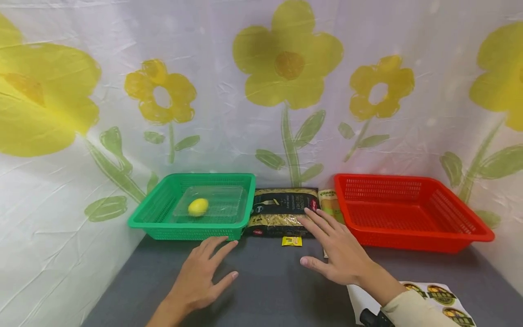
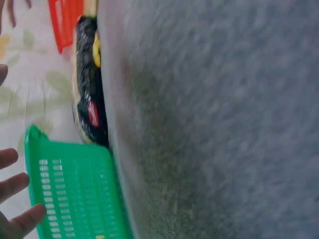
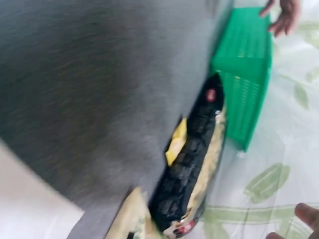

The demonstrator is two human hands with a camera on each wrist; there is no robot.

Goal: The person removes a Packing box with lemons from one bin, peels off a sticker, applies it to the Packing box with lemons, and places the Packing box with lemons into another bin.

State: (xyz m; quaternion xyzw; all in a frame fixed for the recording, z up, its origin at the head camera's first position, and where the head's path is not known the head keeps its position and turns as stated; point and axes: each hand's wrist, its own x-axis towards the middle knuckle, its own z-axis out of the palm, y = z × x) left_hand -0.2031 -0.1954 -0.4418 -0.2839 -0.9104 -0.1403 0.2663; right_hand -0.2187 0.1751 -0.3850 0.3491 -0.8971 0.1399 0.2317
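My left hand (image 1: 200,277) hovers in front of the green basket (image 1: 192,231), fingers spread and holding nothing. Inside that basket sit a yellow lemon (image 1: 198,207) and a clear plastic container (image 1: 229,204); whether the lemon lies in or behind the container I cannot tell. My right hand (image 1: 341,252) is held over the table with its fingers extended, partly covering a black pasta bag (image 1: 282,204) in the head view. A small yellow packet (image 1: 292,241) lies before the bag. In the right wrist view, the packet (image 3: 177,142) lies against the bag (image 3: 192,169).
A red basket (image 1: 408,240) stands at the right. Between it and the pasta bag is a beige and green package (image 1: 330,202), partly hidden. A white sheet with round labels (image 1: 441,295) lies under the right forearm. Behind everything hangs a flowered curtain (image 1: 220,113).
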